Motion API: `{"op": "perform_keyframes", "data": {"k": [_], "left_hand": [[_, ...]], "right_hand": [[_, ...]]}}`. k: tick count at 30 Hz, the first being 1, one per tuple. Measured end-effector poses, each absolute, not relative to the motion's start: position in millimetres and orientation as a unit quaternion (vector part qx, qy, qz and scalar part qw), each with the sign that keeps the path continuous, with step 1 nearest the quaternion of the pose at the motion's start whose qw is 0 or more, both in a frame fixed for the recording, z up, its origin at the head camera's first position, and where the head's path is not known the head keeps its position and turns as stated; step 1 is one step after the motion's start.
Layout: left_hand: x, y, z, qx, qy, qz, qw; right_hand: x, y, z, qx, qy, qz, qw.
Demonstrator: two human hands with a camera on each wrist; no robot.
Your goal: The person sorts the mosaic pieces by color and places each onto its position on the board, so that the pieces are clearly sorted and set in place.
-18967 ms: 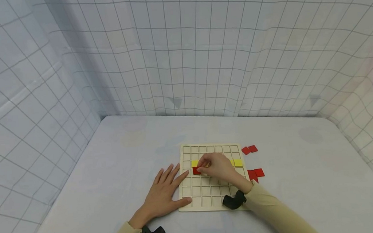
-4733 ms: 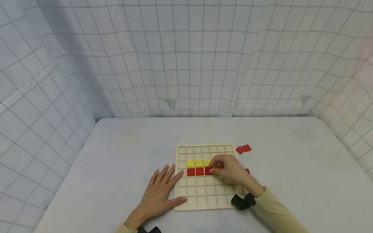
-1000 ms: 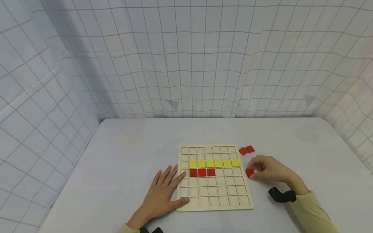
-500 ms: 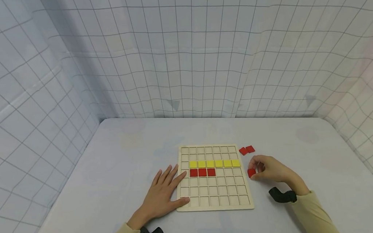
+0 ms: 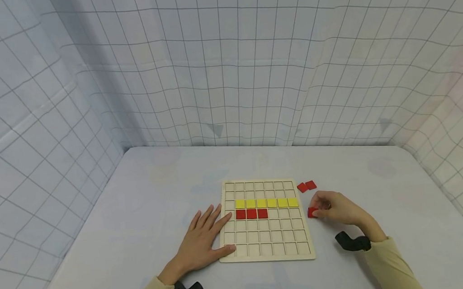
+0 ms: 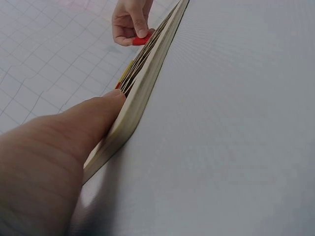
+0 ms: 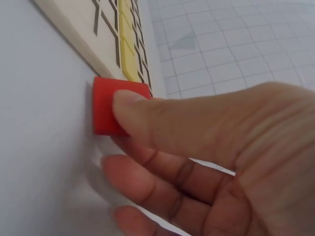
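A cream wooden grid board (image 5: 272, 261) lies flat on the table. Within it, a row of yellow square tiles (image 5: 260, 203) sits above three red tiles (image 5: 251, 214). My left hand (image 5: 200, 244) rests with fingers spread on the board's left edge, its thumb on the rim in the left wrist view. Just right of the board, my right hand (image 5: 336, 209) pinches a red square tile (image 7: 104, 105) between thumb and fingers. In the right wrist view the tile is tilted up close to the board's edge, and the thumb covers part of it.
Two loose red tiles (image 5: 306, 186) lie beyond my right hand, by the board's upper right corner. The white table (image 5: 168, 176) is bounded by a grid-patterned curtain (image 5: 226, 72) at the back and sides.
Since the earliest frame, more red tiles fill the board's row. My right hand went from the board to its right side and pinches another red tile, now tilted up. The left hand stays put.
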State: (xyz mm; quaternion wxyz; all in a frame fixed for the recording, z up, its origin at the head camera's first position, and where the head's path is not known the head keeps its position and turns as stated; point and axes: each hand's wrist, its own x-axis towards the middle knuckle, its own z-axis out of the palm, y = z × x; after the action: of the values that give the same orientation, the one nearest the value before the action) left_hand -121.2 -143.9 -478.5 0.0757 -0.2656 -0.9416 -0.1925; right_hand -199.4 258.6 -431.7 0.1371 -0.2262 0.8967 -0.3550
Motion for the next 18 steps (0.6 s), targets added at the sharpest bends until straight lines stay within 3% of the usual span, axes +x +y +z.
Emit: {"op": "perform_keyframes", "data": {"k": [18], "left_hand": [[-120.4, -144.3, -476.6, -0.267, -0.941, -0.196, 0.070]], "right_hand": [[-197.6, 242.1, -427.9, -0.201, 0.895, -0.388, 0.096]]}}
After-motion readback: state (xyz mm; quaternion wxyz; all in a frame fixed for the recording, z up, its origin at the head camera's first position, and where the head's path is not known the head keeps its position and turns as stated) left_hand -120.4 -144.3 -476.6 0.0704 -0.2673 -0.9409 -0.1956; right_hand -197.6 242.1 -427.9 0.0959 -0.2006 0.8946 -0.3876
